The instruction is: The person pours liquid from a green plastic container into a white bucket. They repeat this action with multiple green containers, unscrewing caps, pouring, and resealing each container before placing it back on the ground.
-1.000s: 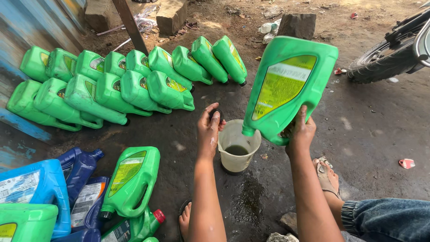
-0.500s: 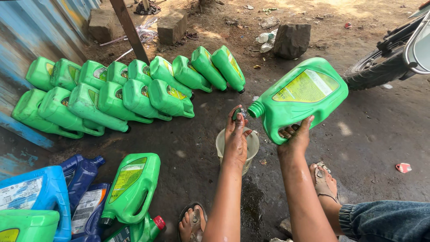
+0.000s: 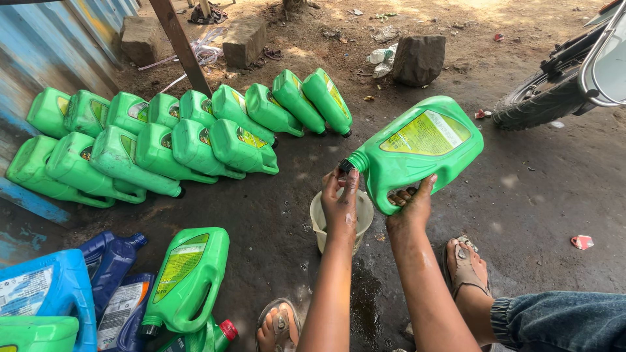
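1. Right hand [image 3: 411, 205]: closed around the handle at the base end of a large green plastic jug with a yellow-green label [image 3: 417, 146]. The fingers pass through the handle and the thumb lies up against the body. The jug is held near level, tipped slightly down toward its neck, above the ground.
2. Left hand [image 3: 340, 199]: fingers curled at the jug's dark neck opening [image 3: 345, 165], touching it. Whether a cap is pinched there cannot be told.
3. Directly beneath both hands stands a small pale plastic bucket [image 3: 319, 218] on the dark, oil-stained ground [image 3: 274, 215]. It is partly hidden by the left forearm.
4. A sandalled foot [image 3: 464, 264] rests just right of the bucket; a second one [image 3: 277, 326] is at the lower edge.
5. Lower left: one green jug lying flat [image 3: 186, 277], beside blue plastic containers [image 3: 78, 293].
6. Upper left: rows of matching green jugs [image 3: 163, 140] lying against a blue corrugated wall [image 3: 45, 45].
7. Upper right: a motorcycle wheel [image 3: 541, 98], well apart.
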